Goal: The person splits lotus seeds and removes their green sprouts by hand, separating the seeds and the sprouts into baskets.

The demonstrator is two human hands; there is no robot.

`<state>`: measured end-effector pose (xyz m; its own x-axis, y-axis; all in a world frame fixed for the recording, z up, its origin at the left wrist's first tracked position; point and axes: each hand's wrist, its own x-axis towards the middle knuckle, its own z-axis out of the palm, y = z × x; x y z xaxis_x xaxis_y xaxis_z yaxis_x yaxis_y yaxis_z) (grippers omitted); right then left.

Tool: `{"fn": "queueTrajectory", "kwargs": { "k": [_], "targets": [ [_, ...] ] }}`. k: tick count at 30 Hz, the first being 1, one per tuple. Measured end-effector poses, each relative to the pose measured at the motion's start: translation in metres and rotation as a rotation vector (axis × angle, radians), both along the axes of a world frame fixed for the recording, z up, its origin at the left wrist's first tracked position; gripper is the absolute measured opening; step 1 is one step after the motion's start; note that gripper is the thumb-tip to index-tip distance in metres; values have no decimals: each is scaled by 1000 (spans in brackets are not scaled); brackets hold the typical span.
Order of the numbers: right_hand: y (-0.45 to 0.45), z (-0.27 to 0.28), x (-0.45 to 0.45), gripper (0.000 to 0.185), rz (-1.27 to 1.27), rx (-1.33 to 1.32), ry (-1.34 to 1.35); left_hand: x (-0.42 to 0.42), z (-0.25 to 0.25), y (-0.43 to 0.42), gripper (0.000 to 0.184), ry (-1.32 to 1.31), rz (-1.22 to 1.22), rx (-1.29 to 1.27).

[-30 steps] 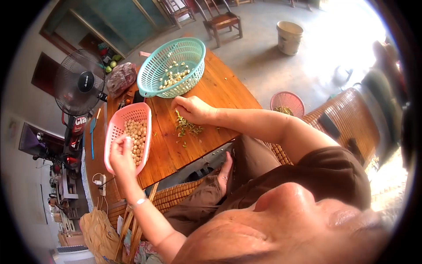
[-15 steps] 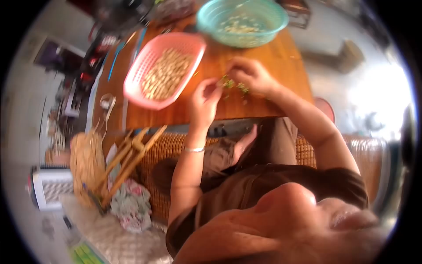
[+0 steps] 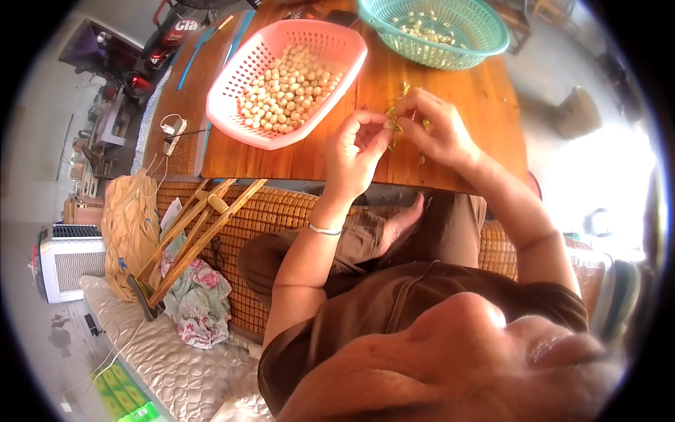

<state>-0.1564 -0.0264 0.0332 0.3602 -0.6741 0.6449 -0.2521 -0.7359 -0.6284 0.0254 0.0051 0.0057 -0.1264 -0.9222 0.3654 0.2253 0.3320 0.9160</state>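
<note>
On wood counter (image 3: 485, 119), L hand (image 3: 353, 149) pinches small pale pc. (image 3: 389, 125) near pink basket (image 3: 233, 84); R hand (image 3: 437, 131) curls just beside, hold unclear; loose pinch could drop pc. among green scraps (image 3: 406, 89).

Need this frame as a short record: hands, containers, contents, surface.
left_hand: left hand, thumb and finger pinching a small pale piece; bangle on wrist
right_hand: right hand, fingertips close to that piece; exact grip unclear
pink_basket: pink basket, holds many round tan pieces
green_basket: green basket, holds fewer pale pieces
scraps: yellow-green scraps around the fingertips
surface: wooden table, under both baskets
</note>
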Motion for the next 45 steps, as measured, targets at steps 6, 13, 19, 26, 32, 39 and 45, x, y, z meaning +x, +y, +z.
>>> {"fn": "queueTrajectory", "kwargs": {
  "k": [6,13,19,26,32,39,45],
  "targets": [
    [1,-1,-1,11,-9,53,69,0,-8,-3,11,-24,23,-30],
    [3,1,0,8,-32,146,88,-1,-10,-6,12,-77,96,-103],
    [7,4,2,5,-73,213,81,-1,-12,-6,12,-87,100,-116],
    [10,7,2,6,-92,288,96,-1,-13,-6,13,-72,74,-53],
    [7,3,0,10,-28,355,66,0,-12,-6,12,-90,115,-59],
    [8,4,1,9,-34,471,55,-2,-13,-6,13,-125,148,-138],
    [10,2,1,8,-85,374,80,1,-16,-6,14,-225,83,-137]
  ]
}}
